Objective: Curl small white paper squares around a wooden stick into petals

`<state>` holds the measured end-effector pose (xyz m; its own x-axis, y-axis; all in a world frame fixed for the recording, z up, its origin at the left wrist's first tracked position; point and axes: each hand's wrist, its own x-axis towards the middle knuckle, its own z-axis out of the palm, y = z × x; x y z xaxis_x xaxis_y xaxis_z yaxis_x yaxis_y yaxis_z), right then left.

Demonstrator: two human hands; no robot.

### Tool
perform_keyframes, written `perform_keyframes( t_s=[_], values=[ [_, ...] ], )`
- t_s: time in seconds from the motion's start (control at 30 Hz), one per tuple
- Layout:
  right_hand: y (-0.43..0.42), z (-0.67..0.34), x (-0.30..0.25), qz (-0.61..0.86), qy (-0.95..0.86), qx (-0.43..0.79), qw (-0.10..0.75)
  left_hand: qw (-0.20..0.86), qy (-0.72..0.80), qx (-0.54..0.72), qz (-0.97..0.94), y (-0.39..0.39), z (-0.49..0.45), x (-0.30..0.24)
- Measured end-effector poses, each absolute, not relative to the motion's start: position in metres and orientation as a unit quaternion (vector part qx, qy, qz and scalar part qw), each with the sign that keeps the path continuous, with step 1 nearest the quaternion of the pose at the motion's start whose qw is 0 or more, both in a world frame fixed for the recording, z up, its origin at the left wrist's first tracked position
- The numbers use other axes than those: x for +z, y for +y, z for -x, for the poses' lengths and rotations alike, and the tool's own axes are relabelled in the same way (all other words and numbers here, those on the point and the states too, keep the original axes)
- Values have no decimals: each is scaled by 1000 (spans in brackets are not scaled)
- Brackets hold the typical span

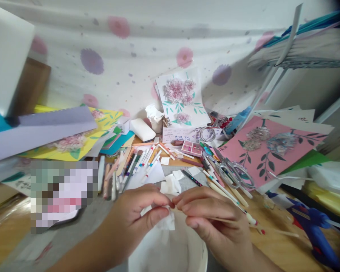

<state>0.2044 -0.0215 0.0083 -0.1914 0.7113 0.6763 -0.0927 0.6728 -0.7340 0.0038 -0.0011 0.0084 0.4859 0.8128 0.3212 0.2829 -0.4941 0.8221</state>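
Note:
My left hand point(138, 211) is closed, its thumb and fingers pinching a small white piece of thin paper point(167, 222). My right hand point(215, 211) is closed around a thin wooden stick point(274, 230), whose long end points out to the right. The fingertips of both hands nearly meet at the paper, and the stick's near tip is hidden among them. Below the hands stands a white round container point(204, 255). More crumpled white paper pieces point(171, 184) lie just behind my hands.
Many markers and pens point(143, 164) cover the table's middle. Scissors point(235, 173) and a blue glue gun point(311, 223) lie on the right. A pink flower picture point(260, 151) and a white flower picture point(184, 98) stand behind. A blurred-out phone-like object point(65, 196) is on the left.

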Motion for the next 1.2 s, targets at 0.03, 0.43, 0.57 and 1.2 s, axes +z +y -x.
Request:
perform_keyframes(
  t_s=[0.03,0.43,0.57,1.2],
  values=[
    [-22,-205,8,222,-692,339,597,341,345,371,-792,0,-4,7],
    [-20,-205,8,215,-700,319,601,176,305,380,-855,1,0,4],
    [-18,-205,8,203,-712,302,600,175,291,386,-857,1,0,4],
    [-20,-206,8,212,-716,312,588,172,316,397,-844,-1,2,0]
  ],
)
